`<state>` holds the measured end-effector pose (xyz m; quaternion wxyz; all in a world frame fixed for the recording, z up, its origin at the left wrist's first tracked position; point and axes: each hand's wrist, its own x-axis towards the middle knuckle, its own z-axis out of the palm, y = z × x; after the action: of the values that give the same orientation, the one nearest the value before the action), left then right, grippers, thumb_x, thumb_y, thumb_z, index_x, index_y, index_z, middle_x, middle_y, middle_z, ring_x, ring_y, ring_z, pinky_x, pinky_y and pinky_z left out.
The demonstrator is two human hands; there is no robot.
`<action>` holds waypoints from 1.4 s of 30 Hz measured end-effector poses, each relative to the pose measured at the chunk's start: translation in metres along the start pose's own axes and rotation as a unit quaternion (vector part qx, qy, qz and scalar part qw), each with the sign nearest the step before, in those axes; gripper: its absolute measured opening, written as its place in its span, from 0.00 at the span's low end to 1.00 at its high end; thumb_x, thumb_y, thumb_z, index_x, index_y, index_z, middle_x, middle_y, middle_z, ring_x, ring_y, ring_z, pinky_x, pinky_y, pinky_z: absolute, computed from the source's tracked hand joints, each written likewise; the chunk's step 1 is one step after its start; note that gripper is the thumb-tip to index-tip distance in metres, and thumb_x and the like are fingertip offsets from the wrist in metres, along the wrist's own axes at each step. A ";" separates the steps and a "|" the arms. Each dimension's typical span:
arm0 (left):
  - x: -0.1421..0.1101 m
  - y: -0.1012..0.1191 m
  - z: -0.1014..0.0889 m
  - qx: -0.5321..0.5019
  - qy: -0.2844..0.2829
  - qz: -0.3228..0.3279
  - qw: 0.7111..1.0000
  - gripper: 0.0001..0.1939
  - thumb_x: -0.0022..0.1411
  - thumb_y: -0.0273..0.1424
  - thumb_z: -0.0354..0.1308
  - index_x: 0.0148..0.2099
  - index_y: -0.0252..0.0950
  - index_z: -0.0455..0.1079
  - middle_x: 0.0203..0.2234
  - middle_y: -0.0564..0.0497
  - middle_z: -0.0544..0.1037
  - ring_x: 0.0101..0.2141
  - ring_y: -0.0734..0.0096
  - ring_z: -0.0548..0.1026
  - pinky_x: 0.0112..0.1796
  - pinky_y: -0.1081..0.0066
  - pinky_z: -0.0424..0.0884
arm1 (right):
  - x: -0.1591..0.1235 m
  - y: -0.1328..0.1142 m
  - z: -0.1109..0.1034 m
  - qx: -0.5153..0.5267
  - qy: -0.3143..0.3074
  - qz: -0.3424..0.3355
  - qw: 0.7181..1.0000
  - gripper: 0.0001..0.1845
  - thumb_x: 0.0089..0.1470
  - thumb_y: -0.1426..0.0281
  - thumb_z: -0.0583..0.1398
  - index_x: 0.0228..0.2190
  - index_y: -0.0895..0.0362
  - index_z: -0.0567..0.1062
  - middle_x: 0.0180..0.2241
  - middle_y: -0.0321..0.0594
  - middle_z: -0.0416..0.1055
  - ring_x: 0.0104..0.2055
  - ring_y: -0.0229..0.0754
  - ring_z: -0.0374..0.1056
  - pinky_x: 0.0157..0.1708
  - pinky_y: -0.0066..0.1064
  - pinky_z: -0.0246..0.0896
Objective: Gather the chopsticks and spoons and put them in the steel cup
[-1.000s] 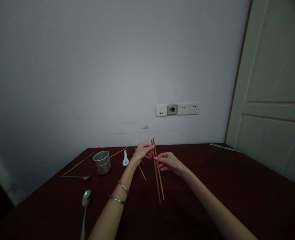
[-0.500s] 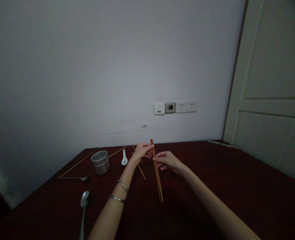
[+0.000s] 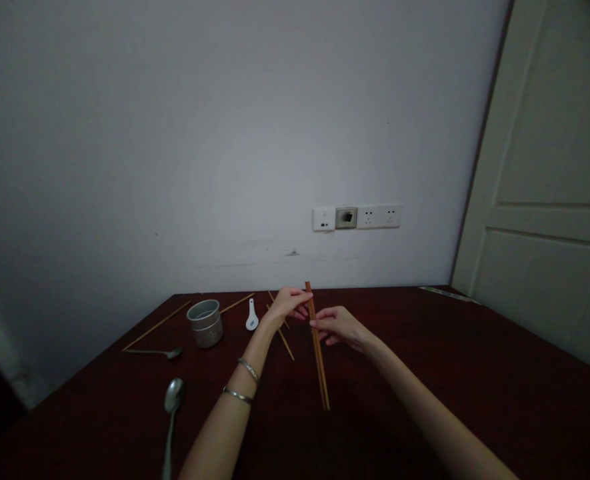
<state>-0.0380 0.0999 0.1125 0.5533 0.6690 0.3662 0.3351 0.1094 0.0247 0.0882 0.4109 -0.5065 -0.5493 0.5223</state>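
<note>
Chopsticks (image 3: pixel 319 360): 2, side by side and almost closed together, between the 2 hands.
Heft: likely very light; 2 fingertips should carry both.
Stiffness: they look like wood or bamboo, so probably rigid, and not fragile in ordinary handling.
Slip: thin and smooth-looking; they may roll or slide lengthwise against each other under a loose pinch.
Where to hold: near the far ends, thumb against fingertips, with a 2nd pinch just below to keep the sticks aligned.
Left fingers (image 3: pixel 305 295): pinching the sticks just under their far tips, which poke out a little beyond the pinch.
Right fingers (image 3: pixel 318 323): on the same sticks just nearer the wearer, thumb and fingertips at their right side; how firmly they press, I cannot tell.
Near ends: well out from both sets of fingers, toward the wearer, slanting slightly right; whether they touch the bench (image 3: pixel 399 387), I cannot tell.
Loose sticks (image 3: pixel 285 345): 2 just left of the left fingers, partly behind that hand.
White spoon (image 3: pixel 251 323): farther left of the left fingers.
Cup (image 3: pixel 207 333): left again, well apart from them.
</note>
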 end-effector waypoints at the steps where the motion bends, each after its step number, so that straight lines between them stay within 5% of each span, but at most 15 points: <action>1: 0.000 0.000 0.000 -0.002 0.000 0.000 1.000 0.18 0.45 0.41 0.61 0.30 0.30 0.68 0.19 0.52 0.71 0.18 0.79 0.69 0.21 0.77 0.67 | 0.000 0.000 0.000 -0.002 -0.003 -0.002 1.000 0.16 0.38 0.62 0.65 0.28 0.61 0.72 0.24 0.39 0.72 0.23 0.32 0.68 0.17 0.18 0.61; 42: 0.001 -0.007 0.004 -0.052 -0.001 -0.019 0.998 0.12 0.48 0.35 0.62 0.28 0.29 0.68 0.16 0.54 0.69 0.15 0.82 0.66 0.18 0.79 0.66 | 0.002 0.004 0.001 0.002 -0.025 -0.010 1.000 0.15 0.36 0.64 0.66 0.24 0.64 0.74 0.24 0.42 0.74 0.21 0.33 0.69 0.14 0.16 0.58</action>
<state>-0.0354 0.0995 0.1046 0.5943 0.6321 0.3605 0.3425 0.1082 0.0258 0.0841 0.4034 -0.4870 -0.5636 0.5314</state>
